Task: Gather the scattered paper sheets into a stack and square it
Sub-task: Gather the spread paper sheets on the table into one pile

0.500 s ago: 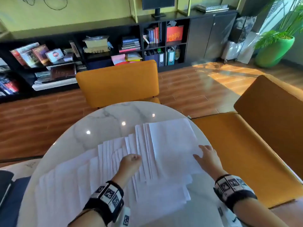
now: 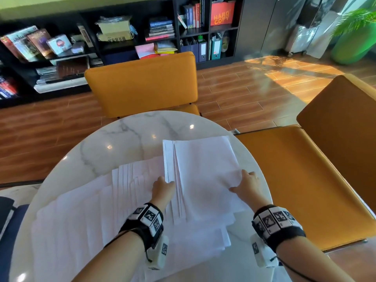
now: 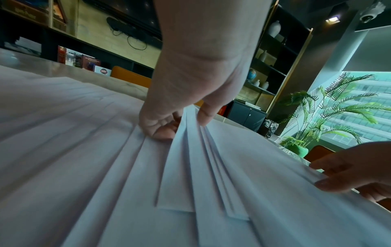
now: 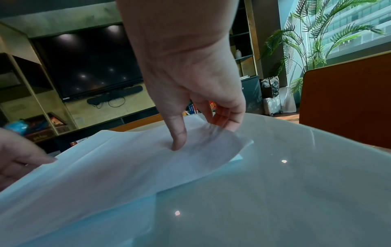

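While the left hand (image 2: 162,189) pinches the sheets' (image 2: 203,169) edge and the right hand (image 2: 247,186) pinches the other, push inward evenly.

Orange box (image 2: 222,13) on far bookshelf (image 2: 223,29), right of centre: white letters "HARD COPY". Book spines, binder labels, wrist-band markers: too small or blurred.

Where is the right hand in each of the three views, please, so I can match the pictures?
Head: right hand, lower right, on the paper's right edge.
Left wrist: right hand, at the right border.
Right wrist: right hand, top centre, pinching the paper.
Shared landmark: the palm plant.
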Demonstrator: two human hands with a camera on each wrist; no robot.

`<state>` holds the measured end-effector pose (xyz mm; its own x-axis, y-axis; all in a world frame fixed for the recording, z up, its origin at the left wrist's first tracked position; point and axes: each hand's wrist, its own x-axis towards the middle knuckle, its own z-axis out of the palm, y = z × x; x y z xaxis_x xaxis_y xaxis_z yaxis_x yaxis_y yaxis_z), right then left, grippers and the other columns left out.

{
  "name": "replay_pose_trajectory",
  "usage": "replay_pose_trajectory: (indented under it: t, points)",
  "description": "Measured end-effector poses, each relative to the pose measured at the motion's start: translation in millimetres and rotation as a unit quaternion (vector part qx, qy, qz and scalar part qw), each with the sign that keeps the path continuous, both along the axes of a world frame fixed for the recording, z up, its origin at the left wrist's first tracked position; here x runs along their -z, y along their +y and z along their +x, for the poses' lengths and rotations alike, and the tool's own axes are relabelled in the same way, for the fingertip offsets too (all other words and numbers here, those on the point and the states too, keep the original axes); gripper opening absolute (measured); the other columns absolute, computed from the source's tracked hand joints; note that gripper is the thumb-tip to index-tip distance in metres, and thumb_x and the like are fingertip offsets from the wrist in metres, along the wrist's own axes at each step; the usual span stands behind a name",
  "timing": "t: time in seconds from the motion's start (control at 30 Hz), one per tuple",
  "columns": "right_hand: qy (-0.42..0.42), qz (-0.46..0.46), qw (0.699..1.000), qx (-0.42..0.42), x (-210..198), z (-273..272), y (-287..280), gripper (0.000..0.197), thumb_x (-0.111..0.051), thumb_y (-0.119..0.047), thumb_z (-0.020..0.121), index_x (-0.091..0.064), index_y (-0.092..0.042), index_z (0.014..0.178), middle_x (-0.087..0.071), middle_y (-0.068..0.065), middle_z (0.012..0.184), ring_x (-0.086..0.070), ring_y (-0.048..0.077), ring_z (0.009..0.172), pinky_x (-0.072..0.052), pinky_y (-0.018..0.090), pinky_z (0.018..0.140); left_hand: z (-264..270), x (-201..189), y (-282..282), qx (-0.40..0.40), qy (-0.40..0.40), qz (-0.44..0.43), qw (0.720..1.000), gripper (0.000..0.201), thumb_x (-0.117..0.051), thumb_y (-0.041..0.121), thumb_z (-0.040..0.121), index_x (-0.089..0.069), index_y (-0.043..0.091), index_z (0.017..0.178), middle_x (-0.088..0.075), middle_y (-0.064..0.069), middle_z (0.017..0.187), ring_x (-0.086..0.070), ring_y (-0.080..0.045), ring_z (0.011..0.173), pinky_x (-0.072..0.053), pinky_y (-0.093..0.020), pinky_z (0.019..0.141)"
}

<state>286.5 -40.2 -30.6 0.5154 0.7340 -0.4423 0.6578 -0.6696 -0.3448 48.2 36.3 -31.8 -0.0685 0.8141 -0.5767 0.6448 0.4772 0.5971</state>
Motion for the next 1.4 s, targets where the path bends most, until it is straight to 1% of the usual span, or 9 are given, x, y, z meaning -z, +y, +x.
replay_pose_trajectory:
  t: [0.33,0.57,0.83,1.03,1.17,1.2,1.23,1.27,1.4]
  points:
    - [0.083,0.029,0.996,0.004,0,-28,-1,0.067,-0.063,-0.031,0.086,-0.035,-0.008,0.142,-0.042,0.017,0.138,-0.043,0.035,0.126,-0.039,0.042,0.105,25,-5,-18,-0.032,-0.073,0.035,0.996,0.048,-0.049,0.023,0.091,-0.039,0.001,0.133,-0.053,-0.017,0.13,-0.053,-0.035,0.115,-0.044,-0.035,0.089]
    - [0.157,0.067,0.984,0.058,-1,-20,-3,0.065,-0.066,-0.031,0.084,-0.04,-0.007,0.14,-0.042,0.016,0.137,-0.052,0.033,0.118,-0.045,0.04,0.098,13,-11,-29,-0.063,-0.181,0.062,0.979,0.038,-0.048,0.001,0.083,-0.055,0.015,0.118,-0.063,0.005,0.092,-0.059,-0.012,0.077,-0.046,-0.022,0.059]
    - [0.278,0.161,0.936,0.144,-4,-14,-5,0.049,-0.061,-0.02,0.089,-0.043,-0.007,0.133,-0.06,0.013,0.115,-0.06,0.032,0.097,-0.052,0.044,0.086,0,-20,-47,-0.046,-0.274,-0.003,0.961,0.041,-0.06,0.019,0.076,-0.06,0.02,0.116,-0.072,-0.002,0.106,-0.069,-0.021,0.095,-0.056,-0.039,0.086]
    - [0.25,0.123,0.956,0.095,2,-18,-3,0.049,-0.056,-0.011,0.09,-0.044,-0.008,0.137,-0.061,0.019,0.126,-0.062,0.037,0.107,-0.052,0.051,0.092,-25,-9,-57,0.025,-0.17,0.014,0.985,0.018,-0.057,0.031,0.08,-0.053,0.014,0.087,-0.054,-0.007,0.086,-0.051,-0.017,0.076,-0.041,-0.032,0.07]
    - [0.202,0.095,0.972,0.067,6,-22,1,0.05,-0.055,-0.014,0.089,-0.044,-0.005,0.137,-0.058,0.018,0.129,-0.058,0.037,0.113,-0.049,0.044,0.093,-44,-10,-61,-0.093,-0.104,0.096,0.986,0.029,-0.054,0.012,0.086,-0.063,0.006,0.113,-0.06,-0.006,0.102,-0.059,-0.022,0.098,-0.044,-0.028,0.085]
    - [0.188,0.091,0.976,0.062,6,-24,2,0.05,-0.055,-0.015,0.089,-0.045,-0.005,0.137,-0.057,0.019,0.13,-0.057,0.037,0.113,-0.048,0.045,0.094,-49,-9,-61,-0.112,-0.099,0.1,0.984,0.025,-0.053,0.008,0.084,-0.067,0.006,0.105,-0.06,-0.014,0.092,-0.06,-0.028,0.091,-0.046,-0.03,0.083]
    - [0.167,0.084,0.981,0.056,6,-26,4,0.051,-0.056,-0.016,0.088,-0.046,-0.006,0.137,-0.055,0.02,0.131,-0.055,0.037,0.115,-0.047,0.047,0.097,-51,-9,-61,-0.123,-0.101,0.106,0.982,0.017,-0.053,0.006,0.081,-0.069,0.01,0.087,-0.053,-0.02,0.079,-0.057,-0.033,0.076,-0.039,-0.048,0.101]
    - [0.136,0.075,0.987,0.048,6,-27,5,0.053,-0.057,-0.018,0.087,-0.046,-0.006,0.138,-0.052,0.021,0.133,-0.052,0.038,0.118,-0.044,0.047,0.1,-52,-8,-61,-0.13,-0.103,0.095,0.982,0.018,-0.053,0.006,0.08,-0.062,0.019,0.072,-0.045,-0.015,0.072,-0.049,-0.028,0.067,-0.022,-0.03,0.077]
    - [0.057,0.058,0.997,0.018,6,-32,6,0.054,-0.058,-0.02,0.087,-0.045,-0.009,0.138,-0.044,0.019,0.136,-0.04,0.036,0.126,-0.036,0.043,0.105,-51,-6,-56,-0.155,-0.069,0.035,0.985,0.05,-0.055,0.015,0.085,-0.046,0.007,0.133,-0.045,-0.012,0.131,-0.051,-0.03,0.117,-0.042,-0.033,0.086]
